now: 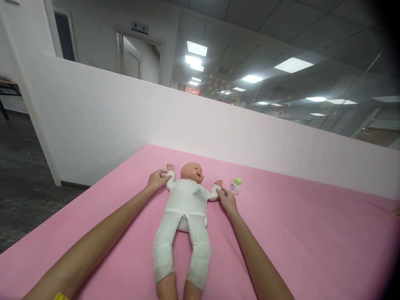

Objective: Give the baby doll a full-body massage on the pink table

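A baby doll [187, 198] in white clothing lies on its back on a pink surface [281, 233], its head away from me and its arms out to the sides. My left hand [158, 180] is closed on the doll's arm at the left, near the wrist. On the other side, my right hand [227, 201] grips the doll's other arm by its white sleeve. A small bottle [235, 186] with a green cap lies just beyond my right hand, apart from it.
A low white partition [200, 121] runs behind the pink surface and along its far left side. Dark floor [28, 179] shows past the left edge. Beyond the partition are an open door [131, 58] and ceiling lights.
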`<state>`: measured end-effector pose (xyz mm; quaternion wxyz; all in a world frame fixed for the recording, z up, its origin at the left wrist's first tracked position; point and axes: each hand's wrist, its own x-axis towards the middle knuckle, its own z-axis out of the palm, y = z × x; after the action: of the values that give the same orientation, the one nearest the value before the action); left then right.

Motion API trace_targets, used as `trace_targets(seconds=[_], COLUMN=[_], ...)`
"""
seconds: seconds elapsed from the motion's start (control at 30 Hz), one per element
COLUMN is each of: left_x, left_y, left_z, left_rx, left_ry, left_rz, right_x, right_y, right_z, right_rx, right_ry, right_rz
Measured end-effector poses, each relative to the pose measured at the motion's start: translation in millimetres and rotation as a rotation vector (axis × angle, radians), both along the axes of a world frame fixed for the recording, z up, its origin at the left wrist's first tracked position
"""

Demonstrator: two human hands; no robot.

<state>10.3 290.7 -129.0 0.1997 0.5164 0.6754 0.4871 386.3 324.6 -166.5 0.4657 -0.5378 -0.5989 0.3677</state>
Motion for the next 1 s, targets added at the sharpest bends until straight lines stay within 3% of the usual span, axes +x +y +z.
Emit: trace_targets(seconds=[0.13,0.57,0.77,1.0], left_x=[4,10,9,-2], left_y=[1,5,8,0], left_z=[-2.7,-1.3,-0.4,-0.1], left_rx=[-0.051,-0.15,-0.17,-0.044], left_ry=[0.087,0.223,0.063,-0.144], left_rz=[-0.028,0.055,0.069,0.053], right_x=[2,-2,-2,-5], right_y=[0,-5,-3,-2], right_z=[4.4,14.5,9.6,7.9], right_rx=[-0.033,-0.127,-0.107,-0.076], right_ry=[-0.07,-0.109,-0.042,0.297], right_rz=[-0.014,-0.084,-0.176,-0.11])
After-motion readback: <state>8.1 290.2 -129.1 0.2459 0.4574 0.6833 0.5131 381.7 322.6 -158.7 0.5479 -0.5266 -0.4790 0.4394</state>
